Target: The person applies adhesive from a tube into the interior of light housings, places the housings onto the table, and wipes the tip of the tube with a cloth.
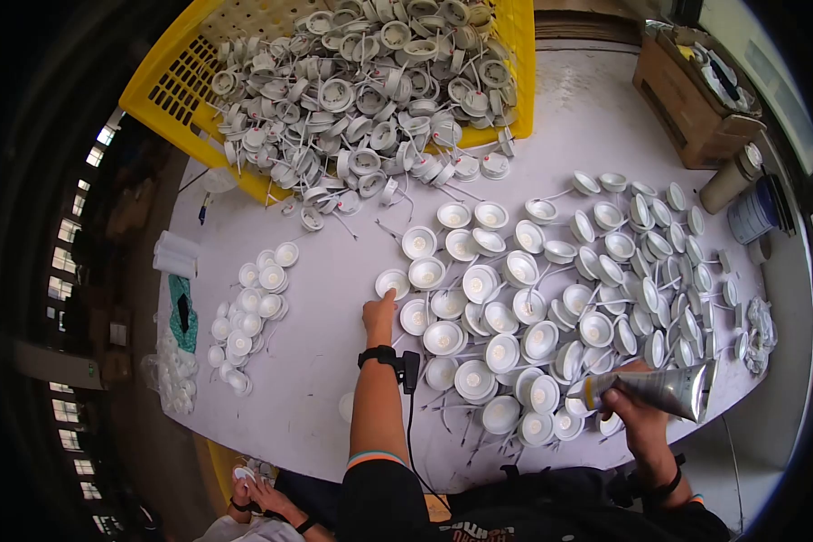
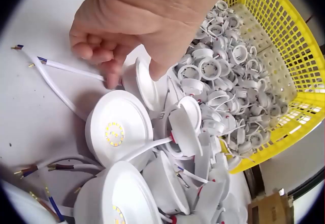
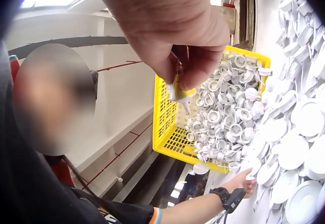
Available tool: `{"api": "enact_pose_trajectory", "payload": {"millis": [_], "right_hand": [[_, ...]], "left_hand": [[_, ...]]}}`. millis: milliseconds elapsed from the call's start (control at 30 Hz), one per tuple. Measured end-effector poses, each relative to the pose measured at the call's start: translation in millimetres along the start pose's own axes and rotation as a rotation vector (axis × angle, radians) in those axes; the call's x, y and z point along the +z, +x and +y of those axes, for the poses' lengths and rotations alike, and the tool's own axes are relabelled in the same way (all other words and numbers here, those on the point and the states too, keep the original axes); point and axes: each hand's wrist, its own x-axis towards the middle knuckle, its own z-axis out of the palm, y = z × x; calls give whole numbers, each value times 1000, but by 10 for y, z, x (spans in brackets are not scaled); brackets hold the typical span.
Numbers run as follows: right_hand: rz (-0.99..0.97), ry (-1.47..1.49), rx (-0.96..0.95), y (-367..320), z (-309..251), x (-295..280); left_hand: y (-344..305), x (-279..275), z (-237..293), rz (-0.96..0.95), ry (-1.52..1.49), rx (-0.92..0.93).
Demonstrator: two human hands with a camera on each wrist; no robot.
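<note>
Tube held in right grip points its nozzle left, long axis crosswise; left grip pinches a lamp.

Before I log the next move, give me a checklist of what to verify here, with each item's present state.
1. Left hand pinching a lamp: ok.
2. Right hand gripping the tube: ok.
3. Nozzle at the pinched lamp: not ok, clearly apart from it.
4. Nozzle opening unblocked: cannot tell, too small to judge.
5. Small lamp group separate from the large group: ok.
</note>
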Motion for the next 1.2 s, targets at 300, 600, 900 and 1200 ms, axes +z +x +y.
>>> {"api": "enact_pose_trajectory", "payload": {"millis": [300,600,900,1200], "right_hand": [[8,7,-29,-76,-63,-27],[-109,7,-237,-496,-274,-112],[-233,-408,-595,-782,-531,-185],[-235,-687,-731,-922,-727,-52]], "left_hand": [[-156,-387,-124,82,-368,-188],[-2398,-779,67,-733,-1207,-202],[-3721,-645,195,-1332,-1381,-51],[-3886,-582,164,-1573,-1356,-101]]}}
